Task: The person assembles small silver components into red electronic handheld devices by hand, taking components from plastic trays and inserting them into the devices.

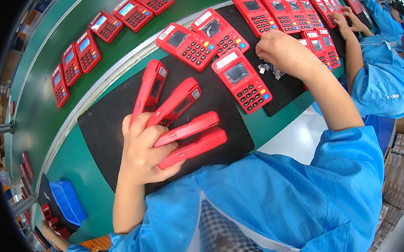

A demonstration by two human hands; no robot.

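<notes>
Wedged between its spread fingers, four red handheld terminals [194,148] fan out from the left hand [139,148] over a black mat [109,131]. The right hand [284,51] bunches its fingertips near small pale scraps [275,71]; whether it pinches anything, I cannot tell. One loose terminal [242,82] lies between the hands, two overlapping terminals [188,45] just beyond it. Farther off, a green belt [42,111] carries screen-lit terminals [108,28]; a co-worker [382,72] is at the right.

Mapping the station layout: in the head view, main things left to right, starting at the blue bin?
Blue plastic bin → left hand gripping four red card-payment terminals → frontmost face-up terminal → right hand → right-side co-worker's hands.
</notes>
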